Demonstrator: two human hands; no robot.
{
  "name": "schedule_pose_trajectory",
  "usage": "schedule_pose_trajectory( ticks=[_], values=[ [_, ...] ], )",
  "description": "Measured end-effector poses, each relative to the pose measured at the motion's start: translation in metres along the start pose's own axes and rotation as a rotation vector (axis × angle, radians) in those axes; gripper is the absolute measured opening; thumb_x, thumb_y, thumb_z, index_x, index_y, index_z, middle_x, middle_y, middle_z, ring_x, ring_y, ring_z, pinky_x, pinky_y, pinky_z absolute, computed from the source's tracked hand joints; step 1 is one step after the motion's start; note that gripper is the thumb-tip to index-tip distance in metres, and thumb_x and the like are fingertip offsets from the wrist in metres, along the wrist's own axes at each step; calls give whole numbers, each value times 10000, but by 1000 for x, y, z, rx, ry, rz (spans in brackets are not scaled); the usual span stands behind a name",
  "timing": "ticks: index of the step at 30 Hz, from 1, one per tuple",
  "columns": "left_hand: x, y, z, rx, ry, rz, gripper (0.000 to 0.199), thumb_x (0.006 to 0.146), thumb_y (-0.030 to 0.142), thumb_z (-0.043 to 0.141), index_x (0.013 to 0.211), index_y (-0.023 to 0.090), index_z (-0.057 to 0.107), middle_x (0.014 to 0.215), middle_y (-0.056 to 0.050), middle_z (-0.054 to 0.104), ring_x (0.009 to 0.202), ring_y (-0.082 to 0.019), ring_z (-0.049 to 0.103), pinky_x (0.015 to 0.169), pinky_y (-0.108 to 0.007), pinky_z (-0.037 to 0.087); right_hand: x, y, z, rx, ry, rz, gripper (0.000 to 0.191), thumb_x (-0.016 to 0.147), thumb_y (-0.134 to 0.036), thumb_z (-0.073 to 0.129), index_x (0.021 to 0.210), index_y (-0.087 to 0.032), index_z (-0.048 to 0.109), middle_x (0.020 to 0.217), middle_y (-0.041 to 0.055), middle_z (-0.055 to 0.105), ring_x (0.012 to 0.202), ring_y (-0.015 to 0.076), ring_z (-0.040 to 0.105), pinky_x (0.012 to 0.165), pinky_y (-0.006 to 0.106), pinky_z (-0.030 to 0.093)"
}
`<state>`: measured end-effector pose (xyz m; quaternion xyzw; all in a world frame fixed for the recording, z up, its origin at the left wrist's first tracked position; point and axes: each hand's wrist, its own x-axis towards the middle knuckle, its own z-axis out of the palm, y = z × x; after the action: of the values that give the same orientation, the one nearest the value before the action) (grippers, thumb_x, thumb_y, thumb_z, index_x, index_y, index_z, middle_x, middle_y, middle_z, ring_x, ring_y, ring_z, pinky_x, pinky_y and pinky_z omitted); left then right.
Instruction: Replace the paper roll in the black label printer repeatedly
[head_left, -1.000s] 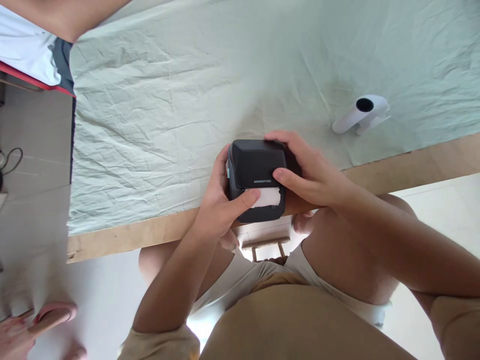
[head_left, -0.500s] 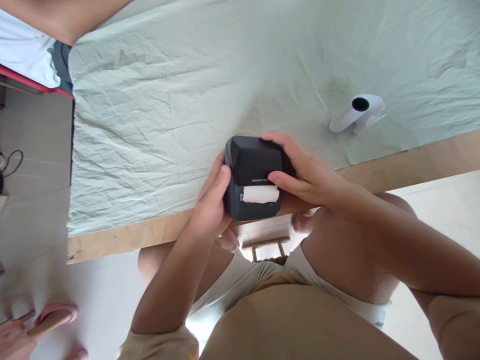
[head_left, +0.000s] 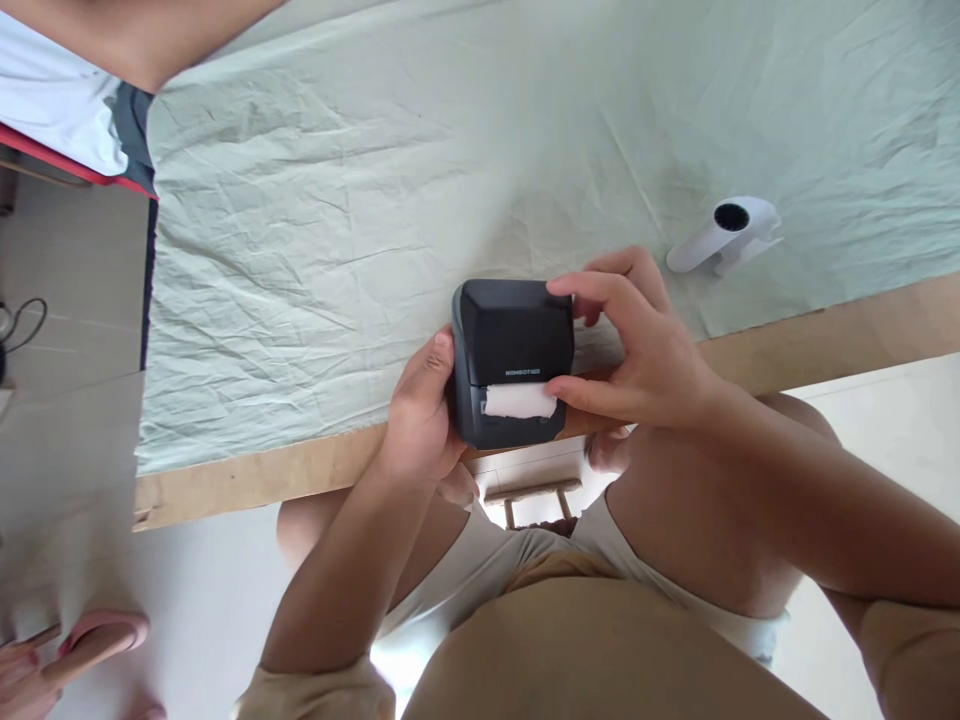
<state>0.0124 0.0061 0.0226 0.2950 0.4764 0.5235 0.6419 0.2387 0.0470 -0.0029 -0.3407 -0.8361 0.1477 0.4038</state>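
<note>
A black label printer (head_left: 516,330) is held over the table's front edge, with a white strip of paper (head_left: 520,400) sticking out of its front slot. My left hand (head_left: 424,410) is wrapped round the printer's left side, thumb on the side wall. On the other side, my right hand (head_left: 637,345) touches the printer's right edge with its index fingertip at the top corner and its thumb beside the paper; its fingers are spread apart.
A white roll (head_left: 705,240) with a dark round end and a loose flap lies on the green cloth (head_left: 315,250) at right. The table's wooden edge (head_left: 262,475) runs below. Another person's arm (head_left: 150,35) reaches in at top left, near white fabric (head_left: 56,95).
My right hand has loosened from the printer, its fingers spreading and shifting right. The printer's lid is less covered. The whole view has shifted slightly.
</note>
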Motion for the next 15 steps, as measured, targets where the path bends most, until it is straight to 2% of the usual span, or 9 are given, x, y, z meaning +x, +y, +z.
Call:
schedule_pose_trajectory(
  ticks=[3,6,7,9,10,12,13,15],
  values=[
    [0,-1,-1,1,22,2,512,866,643,928,733,244,637,689,-17,701,910,-305,840,781,-414,725,6,-9,-3,4,33,-60,439,988,-456,842,1368,-300,687,833,-40,659,682,146,632,591,287,562],
    [1,-1,-2,-15,5,-39,451,870,647,920,833,240,730,781,-33,778,954,-325,854,837,-452,736,9,-21,-2,43,135,-72,204,1040,-260,773,1219,-313,693,621,-117,577,508,101,564,476,246,446],
    [1,-1,-2,-15,-6,-52,444,871,648,920,872,236,756,812,-39,800,957,-327,858,839,-454,736,9,-25,-1,68,205,-52,147,1066,-239,737,1183,-315,690,611,-121,612,483,95,576,457,242,427],
    [1,0,-2,-15,-28,-61,443,864,644,931,896,230,776,828,-42,811,937,-314,858,813,-430,730,9,-30,2,105,342,40,15,1122,-314,679,1137,-313,683,673,-102,732,450,97,588,439,261,415],
    [2,1,-1,-19,-34,-59,441,859,640,939,887,231,775,818,-37,804,923,-304,855,791,-412,723,9,-31,3,91,376,114,78,1141,-380,651,1114,-314,683,747,-75,794,453,107,599,443,283,426],
    [1,2,1,-31,-36,-50,443,846,639,950,864,239,762,789,-26,783,889,-286,842,735,-382,701,12,-31,4,-25,326,241,166,1144,-445,621,1065,-324,700,882,-29,857,510,138,645,489,331,472],
    [1,2,1,-31,-34,-52,448,840,643,952,853,241,753,771,-23,772,861,-279,833,700,-371,685,14,-30,3,-116,283,238,159,1129,-410,622,1028,-327,713,876,-26,850,535,149,651,509,343,475],
    [1,3,2,-5,-25,-68,466,840,659,945,830,242,736,724,-20,743,798,-268,808,634,-358,647,20,-28,2,-315,209,98,205,1072,-251,612,909,-313,721,731,-46,766,535,146,599,507,333,411]
  ],
)
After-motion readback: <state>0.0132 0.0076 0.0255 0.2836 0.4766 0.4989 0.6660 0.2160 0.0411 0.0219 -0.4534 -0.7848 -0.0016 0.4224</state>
